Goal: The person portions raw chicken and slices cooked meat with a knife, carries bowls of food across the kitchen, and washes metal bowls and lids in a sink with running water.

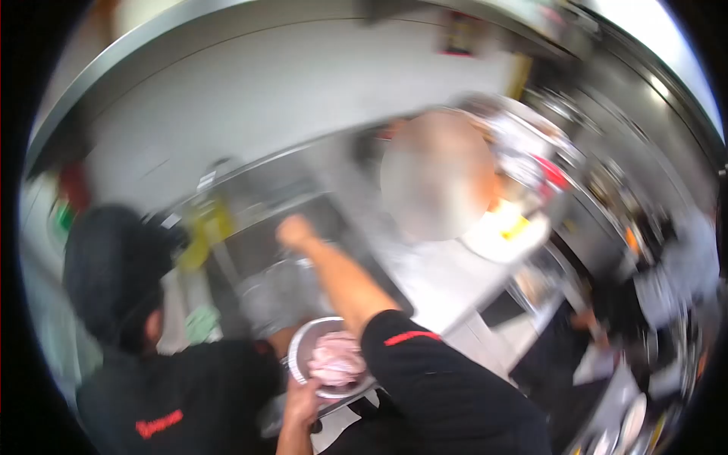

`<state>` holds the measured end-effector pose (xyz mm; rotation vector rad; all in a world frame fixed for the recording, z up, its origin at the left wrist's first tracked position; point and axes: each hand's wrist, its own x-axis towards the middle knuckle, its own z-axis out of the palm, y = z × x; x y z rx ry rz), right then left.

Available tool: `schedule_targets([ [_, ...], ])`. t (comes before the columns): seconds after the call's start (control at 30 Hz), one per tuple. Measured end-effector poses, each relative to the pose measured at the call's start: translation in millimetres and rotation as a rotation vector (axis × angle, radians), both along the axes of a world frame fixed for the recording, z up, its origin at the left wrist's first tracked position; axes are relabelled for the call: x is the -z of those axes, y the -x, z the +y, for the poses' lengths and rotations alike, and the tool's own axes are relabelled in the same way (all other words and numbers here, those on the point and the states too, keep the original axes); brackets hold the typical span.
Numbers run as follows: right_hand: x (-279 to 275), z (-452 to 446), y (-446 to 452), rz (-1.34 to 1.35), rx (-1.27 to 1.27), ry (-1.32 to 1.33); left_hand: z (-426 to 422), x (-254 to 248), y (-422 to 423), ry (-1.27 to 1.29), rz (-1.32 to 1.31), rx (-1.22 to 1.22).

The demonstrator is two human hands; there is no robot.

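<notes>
My left hand (pixel 302 403) grips the near rim of a round metal bowl (pixel 300 345), thumb up at its edge. Inside the bowl lie pale pink pieces of raw meat (pixel 337 359). My right arm reaches forward across the sink, and my right hand (pixel 296 230) is closed above its far part. Motion blur hides whether anything is in those fingers. Below that arm, in the sink (pixel 262 235), is a blurred, clear or shiny mass (pixel 280 296) that I cannot identify.
A co-worker (pixel 121 303) in black cap and shirt stands close at my left, one forearm near the bowl. Yellow bottles (pixel 208 224) stand behind the sink. Right of it are a counter (pixel 432 284) and a large round blurred metal item (pixel 436 174). Another person (pixel 675 265) is far right.
</notes>
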<state>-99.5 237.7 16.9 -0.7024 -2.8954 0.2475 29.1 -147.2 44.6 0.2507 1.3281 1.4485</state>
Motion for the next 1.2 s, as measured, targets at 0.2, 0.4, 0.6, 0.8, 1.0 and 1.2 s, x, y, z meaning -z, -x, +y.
schedule_targets([
  [0.2, -50.6, -24.7, -192.0, 0.091, 0.313, 0.401, -0.6, 3.0, -6.8, 0.032, 0.203, 0.106],
  [0.4, -45.5, -104.6, -401.5, 0.612, 0.656, 0.168, 9.7, 5.8, -23.6, 0.115, 0.338, 0.393],
  [0.6, -91.0, -320.9, -638.4, 0.638, 1.188, 0.002, 63.9, 56.4, -110.7, -0.029, 0.236, 0.723],
  [0.8, -131.1, -614.3, -742.3, 0.666, 1.744, 0.02, 17.5, -21.8, -286.1, -0.224, 0.15, 1.13],
  [1.0, -118.0, -826.5, -790.7, 1.025, 1.909, 0.258, -142.8, -74.3, -467.2, -0.303, -0.036, 1.701],
  [1.2, -128.3, -951.0, -795.8, 1.571, 1.942, 0.196, -330.3, -97.1, -604.1, -0.277, -0.119, 2.068],
])
